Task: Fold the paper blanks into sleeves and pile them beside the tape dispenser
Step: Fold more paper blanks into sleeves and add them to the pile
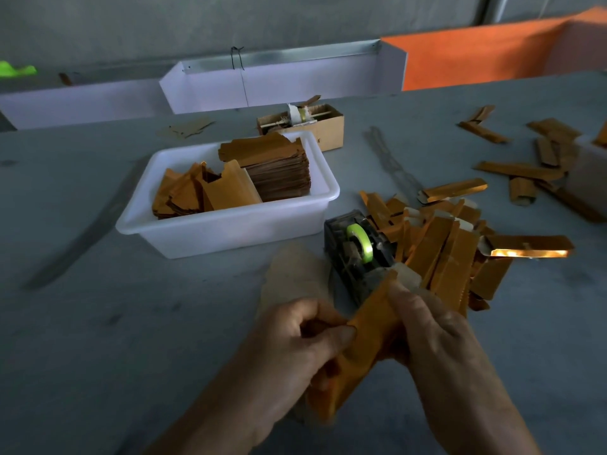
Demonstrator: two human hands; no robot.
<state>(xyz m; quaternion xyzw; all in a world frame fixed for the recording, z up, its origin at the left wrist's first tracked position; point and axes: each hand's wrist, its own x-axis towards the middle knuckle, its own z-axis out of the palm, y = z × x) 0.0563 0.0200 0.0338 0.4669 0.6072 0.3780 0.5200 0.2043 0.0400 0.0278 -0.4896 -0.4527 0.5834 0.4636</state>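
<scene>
Both hands grasp one orange paper blank [364, 326] just in front of the tape dispenser [358, 254]. The left hand [295, 343] pinches its near-left edge; the right hand [430, 330] curls over the right side. Its long axis runs from the person up toward the dispenser. The pile of sleeves [443, 251] lies just right of the dispenser, nearer the right hand's grip, though motion blur makes the fold hard to read.
</scene>
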